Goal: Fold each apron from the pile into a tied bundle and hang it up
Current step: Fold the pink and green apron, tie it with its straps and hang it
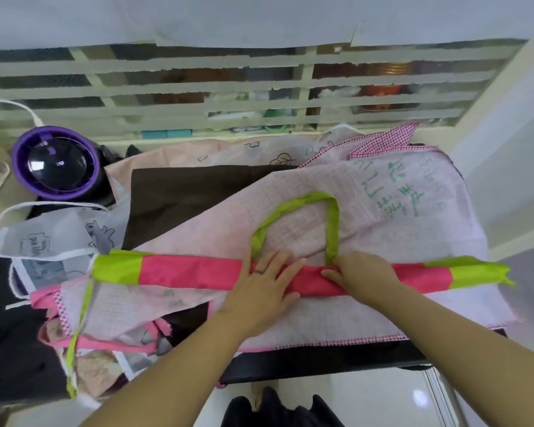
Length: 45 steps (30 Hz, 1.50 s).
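Pink-and-green apron [191, 272]: folded into a long narrow band that lies crosswise on top of the pile, running from 9 o'clock to 3 o'clock; pink along the middle, lime green at both ends.
Neck loop [293, 208]: lime green, arching from the band toward 12 o'clock and lying flat on the checked apron.
Left hand [265, 285]: flat on the band by the loop's left foot, fingers straight and spread, pressing down; a ring on one finger.
Right hand [364, 272]: just beside the left, at its 3 o'clock, by the loop's right foot; fingers curled over the band's far edge, thumb laid along it, gripping the fabric.
Green tie [77, 328]: thin, trailing from the band's left end toward 7 o'clock.
Checked apron [321, 192]: pale pink, spread under the band, green writing at 2 o'clock.
Brown apron [182, 198]: at 11 o'clock, partly under the checked one.
White apron [59, 238]: at 9 o'clock, printed drawings, white straps looped.
Purple round device [56, 161]: at 10 o'clock, dark dome in its middle.
Table [321, 362]: dark edge showing at 5 o'clock below the pile.
Slatted grille [167, 87]: at 12 o'clock, behind the pile.
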Available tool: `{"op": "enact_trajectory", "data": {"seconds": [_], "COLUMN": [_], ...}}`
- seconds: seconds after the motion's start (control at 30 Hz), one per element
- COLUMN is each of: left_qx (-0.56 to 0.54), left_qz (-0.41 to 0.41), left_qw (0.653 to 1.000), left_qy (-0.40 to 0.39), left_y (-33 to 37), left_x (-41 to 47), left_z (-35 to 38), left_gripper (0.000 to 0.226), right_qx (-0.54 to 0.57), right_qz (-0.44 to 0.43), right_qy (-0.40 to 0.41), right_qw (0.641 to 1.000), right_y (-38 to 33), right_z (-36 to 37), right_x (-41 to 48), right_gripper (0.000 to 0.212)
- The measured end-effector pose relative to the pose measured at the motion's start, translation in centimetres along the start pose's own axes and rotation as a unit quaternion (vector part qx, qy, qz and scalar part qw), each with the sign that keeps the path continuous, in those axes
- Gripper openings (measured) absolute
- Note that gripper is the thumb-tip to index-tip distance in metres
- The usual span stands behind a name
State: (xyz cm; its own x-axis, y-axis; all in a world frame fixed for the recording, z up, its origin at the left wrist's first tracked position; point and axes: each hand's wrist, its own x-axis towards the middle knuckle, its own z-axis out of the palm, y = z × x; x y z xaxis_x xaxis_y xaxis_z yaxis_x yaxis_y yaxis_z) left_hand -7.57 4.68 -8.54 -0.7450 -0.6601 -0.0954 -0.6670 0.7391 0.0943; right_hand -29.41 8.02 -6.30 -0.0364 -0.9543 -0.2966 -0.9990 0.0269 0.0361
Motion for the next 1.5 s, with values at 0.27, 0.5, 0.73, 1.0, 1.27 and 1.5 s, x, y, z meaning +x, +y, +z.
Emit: {"op": "enact_trajectory", "data": {"seconds": [0.27, 0.5, 0.73, 1.0, 1.27, 1.5], "left_qx": [0.015, 0.022, 0.03, 0.002, -0.004, -0.014], "left_qz": [-0.03, -0.032, -0.026, -0.041, -0.035, -0.013], "left_qw": [0.998, 0.998, 0.999, 0.999, 0.999, 0.999], "left_qy": [-0.05, -0.048, -0.03, -0.022, 0.037, -0.026], "left_y": [0.4, 0.4, 0.5, 1.4, 1.7, 1.0], "left_x": [-0.1, 0.0, 0.1, 0.3, 1.3, 3.2], "left_z": [3.0, 3.6, 3.5, 2.7, 1.2, -5.7], "left_gripper": [0.06, 0.061, 0.06, 0.055, 0.047, 0.021], "right_qx": [0.012, 0.023, 0.034, 0.099, 0.141, 0.062], "right_qz": [-0.012, -0.055, 0.016, -0.056, -0.109, -0.077], "right_qy": [0.256, 0.203, 0.192, 0.363, 0.23, 0.113], "right_qw": [0.967, 0.977, 0.981, 0.925, 0.957, 0.989], "right_y": [6.0, 10.3, 13.3, 6.2, -3.4, -2.2], "right_z": [3.9, 3.2, 6.6, 4.0, 4.2, -5.1], "right_x": [-4.3, -4.0, -3.4, -4.4, -2.6, -1.5], "right_gripper": [0.056, 0.074, 0.064, 0.016, 0.031, 0.011]}}
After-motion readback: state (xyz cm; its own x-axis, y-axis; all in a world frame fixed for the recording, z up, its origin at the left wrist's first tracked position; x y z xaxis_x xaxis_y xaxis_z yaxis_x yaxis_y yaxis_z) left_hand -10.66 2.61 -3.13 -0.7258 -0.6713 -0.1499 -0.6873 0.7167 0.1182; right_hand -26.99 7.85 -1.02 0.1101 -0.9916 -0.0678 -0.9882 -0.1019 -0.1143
